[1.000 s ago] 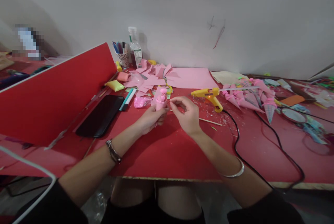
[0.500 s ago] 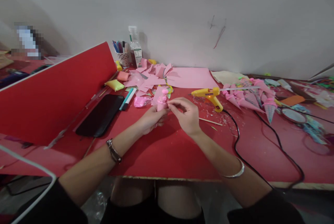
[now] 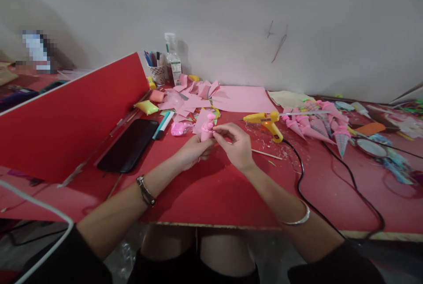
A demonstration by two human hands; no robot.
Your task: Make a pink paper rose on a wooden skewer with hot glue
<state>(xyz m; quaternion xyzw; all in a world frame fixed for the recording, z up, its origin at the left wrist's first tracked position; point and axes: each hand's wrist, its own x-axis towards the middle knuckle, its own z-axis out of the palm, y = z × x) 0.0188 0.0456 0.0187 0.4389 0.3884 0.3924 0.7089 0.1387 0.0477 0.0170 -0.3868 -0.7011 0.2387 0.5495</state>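
My left hand (image 3: 193, 152) is closed round a small pink paper ice cream cone (image 3: 206, 134), holding it upright above the table. Pink clay balls are stacked on the cone's top, and a bumpy pink clay band circles its rim. From the right, my right hand (image 3: 236, 145) pinches that band between thumb and forefinger; whatever lies between the fingertips is too small to make out. Behind the hands are a packet of pink clay (image 3: 181, 128) and a piece of pink paper. The cone's lower end is hidden in my left hand.
A yellow glue gun (image 3: 264, 119) with a lit orange light lies to the right, its black cable trailing forward. Several finished pink cones (image 3: 313, 123) lie beyond it. A black phone (image 3: 128, 145), markers (image 3: 162, 125), pink paper scraps (image 3: 187, 101) and a red board (image 3: 82, 116) are left.
Both hands stay at the cone with the right fingers at its rim. The cone is turned slightly, and the whole view has shifted a little.
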